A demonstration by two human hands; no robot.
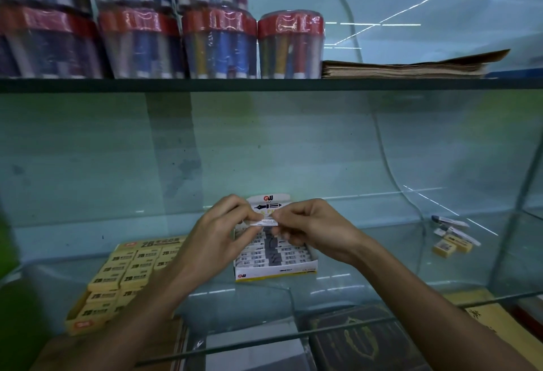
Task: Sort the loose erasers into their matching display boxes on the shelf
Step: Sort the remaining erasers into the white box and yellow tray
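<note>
Glass is all around me: a wide glass shelf [367, 285] with a pale blue wall behind it, and another shelf up high. Up there stand big round tubs of pens [220, 44] with red tops, and next to them lies a flat pile of brown paper [411, 66].

Down on my shelf, on the left, sits the yellow box [97, 288] full of yellow erasers. In the middle sits the white box [274, 256] with rows of white erasers in it. Its back flap stands up behind my hands.

My left hand [223, 232] and my right hand [311, 228] are close together, right above the white box. Each one pinches an end of one small white eraser [265, 222]. It looks like the kind in the white box, but the print on it is too tiny for me to read.

Far off on the right lie a few loose erasers [452, 238], some yellow and some white.

I think the eraser is very light and a bit squishy. Its paper sleeve may be slippery, so I should hold it by the two long sides and slide it into a row gently.
</note>
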